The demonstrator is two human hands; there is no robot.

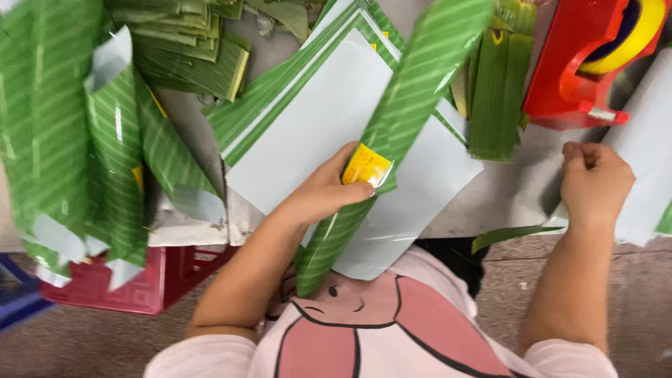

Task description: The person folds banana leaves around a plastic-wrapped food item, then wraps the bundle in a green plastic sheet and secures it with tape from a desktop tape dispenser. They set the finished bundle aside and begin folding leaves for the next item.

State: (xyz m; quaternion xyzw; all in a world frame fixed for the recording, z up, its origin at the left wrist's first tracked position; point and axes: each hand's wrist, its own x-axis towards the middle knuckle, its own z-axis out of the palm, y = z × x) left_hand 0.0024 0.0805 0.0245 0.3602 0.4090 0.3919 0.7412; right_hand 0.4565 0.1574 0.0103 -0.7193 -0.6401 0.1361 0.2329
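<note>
My left hand (323,190) grips a long roll wrapped in green striped paper (406,112) that carries a yellow label (365,166). The roll slants from my chest up to the top of the view. It lies over a stack of flat sheets, white on one side with green striped edges (315,119). My right hand (593,183) is closed into a fist on the table edge, touching a white sheet (647,140) at the right. I cannot tell whether it pinches that sheet.
A red tape dispenser with a yellow roll (595,59) stands at top right. Cut green leaf strips (498,91) lie beside it, with more folded leaves (189,49) at top left. Green striped wrappers (77,140) hang at left over a red crate (140,280).
</note>
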